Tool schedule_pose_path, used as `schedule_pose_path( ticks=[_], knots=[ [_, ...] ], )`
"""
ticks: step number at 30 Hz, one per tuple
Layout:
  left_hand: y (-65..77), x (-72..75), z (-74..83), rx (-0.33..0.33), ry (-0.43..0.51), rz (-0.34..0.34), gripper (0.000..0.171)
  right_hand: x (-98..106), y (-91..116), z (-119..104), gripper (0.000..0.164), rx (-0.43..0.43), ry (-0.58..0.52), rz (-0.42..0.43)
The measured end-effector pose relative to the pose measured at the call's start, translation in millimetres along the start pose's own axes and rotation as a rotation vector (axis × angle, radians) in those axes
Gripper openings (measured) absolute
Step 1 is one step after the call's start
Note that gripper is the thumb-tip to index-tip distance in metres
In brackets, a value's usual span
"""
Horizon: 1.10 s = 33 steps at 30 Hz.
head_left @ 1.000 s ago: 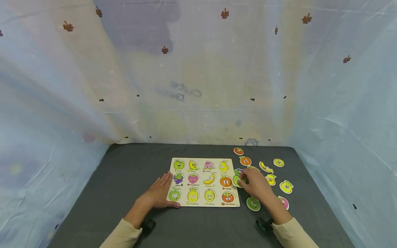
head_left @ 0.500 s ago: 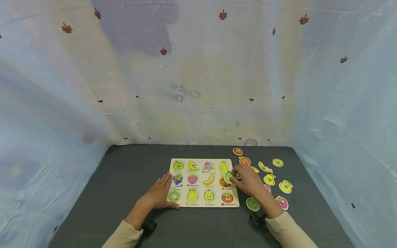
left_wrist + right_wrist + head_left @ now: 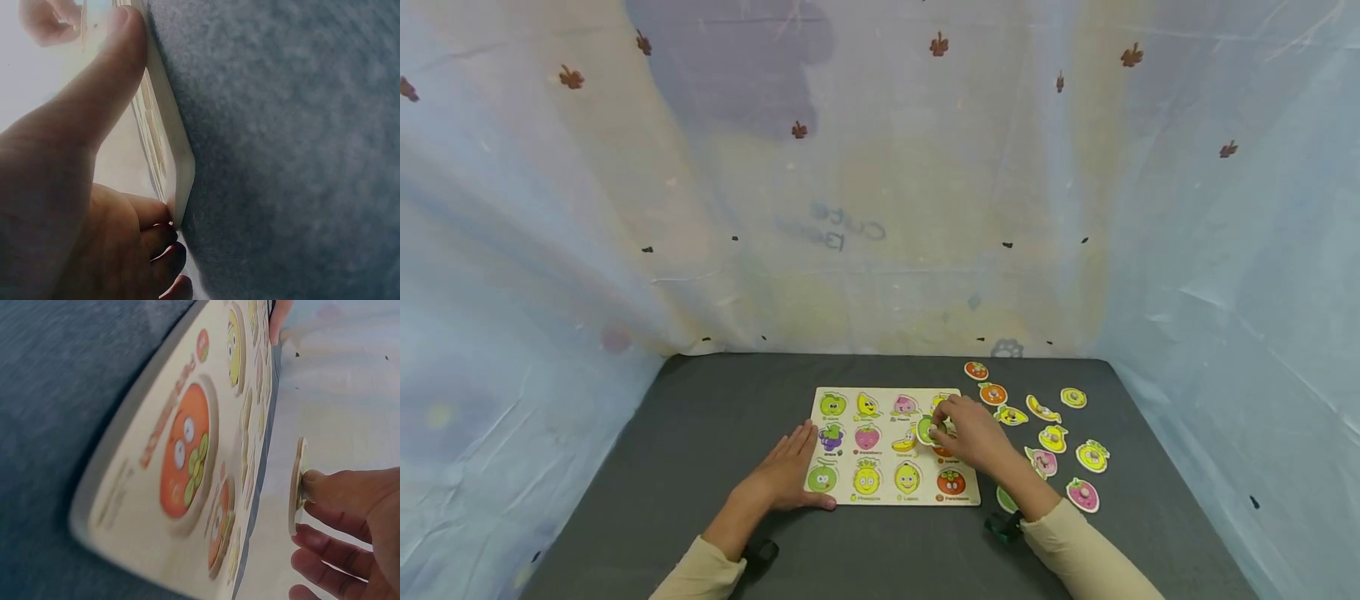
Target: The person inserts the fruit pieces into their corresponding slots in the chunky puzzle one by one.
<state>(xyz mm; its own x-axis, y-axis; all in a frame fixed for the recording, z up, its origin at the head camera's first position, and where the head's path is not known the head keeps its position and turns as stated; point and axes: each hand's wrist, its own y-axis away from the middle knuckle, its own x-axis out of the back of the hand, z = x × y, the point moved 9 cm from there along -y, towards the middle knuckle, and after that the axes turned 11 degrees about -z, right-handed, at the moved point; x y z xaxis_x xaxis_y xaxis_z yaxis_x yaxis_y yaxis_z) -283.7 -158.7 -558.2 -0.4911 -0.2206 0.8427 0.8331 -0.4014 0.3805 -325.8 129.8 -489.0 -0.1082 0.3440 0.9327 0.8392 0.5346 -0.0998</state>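
A wooden fruit puzzle board (image 3: 887, 497) lies on the dark table, its recesses printed with fruit faces. My left hand (image 3: 786, 471) rests against the board's left edge, fingers straight and thumb along the near corner; in the left wrist view the thumb (image 3: 106, 81) lies along the board's side. Over the right half of the board, my right hand (image 3: 973, 433) pinches a round green fruit puzzle piece (image 3: 925, 429). The right wrist view shows that piece (image 3: 297, 487) edge-on between thumb and fingers, raised above the board. Part of the orange recess is hidden under the right hand.
Loose fruit pieces lie right of the board: a persimmon (image 3: 976, 371), an orange (image 3: 992, 393), a banana (image 3: 1042, 408), a pineapple (image 3: 1092, 456), a pink strawberry (image 3: 1082, 495) and several others. One green piece (image 3: 1006, 499) is partly covered by the right forearm. A patterned curtain (image 3: 880, 300) hangs behind the table.
My right hand has carried the green piece leftward from beside the board's right edge to over the board. The left hand stays in place at the left edge.
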Motion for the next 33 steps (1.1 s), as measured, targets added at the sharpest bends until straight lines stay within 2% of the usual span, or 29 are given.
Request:
schedule_pose_path(
  ticks=[5,9,13,17,33],
  knots=[
    [-0.4,-1.2,1.2,-0.002,-0.002,0.008,0.137,-2.5,-10.2,-14.0,0.016,0.073,0.013,0.017],
    [0.0,-1.6,2.6,-0.005,-0.014,0.015,0.138,-5.1,-17.6,-21.2,0.016,0.096,0.021,0.009],
    [2.1,0.5,4.4,-0.003,0.006,0.016,0.137,-6.5,-24.6,-24.2,0.016,0.083,0.012,-0.004],
    [2.1,0.5,4.0,0.014,-0.011,-0.005,0.136,-8.7,-31.9,-26.5,0.016,0.069,0.005,-0.020],
    [4.6,3.8,7.3,0.055,-0.040,-0.008,0.134,-21.1,-62.8,-32.9,0.015,0.060,-0.026,-0.036]
  ],
)
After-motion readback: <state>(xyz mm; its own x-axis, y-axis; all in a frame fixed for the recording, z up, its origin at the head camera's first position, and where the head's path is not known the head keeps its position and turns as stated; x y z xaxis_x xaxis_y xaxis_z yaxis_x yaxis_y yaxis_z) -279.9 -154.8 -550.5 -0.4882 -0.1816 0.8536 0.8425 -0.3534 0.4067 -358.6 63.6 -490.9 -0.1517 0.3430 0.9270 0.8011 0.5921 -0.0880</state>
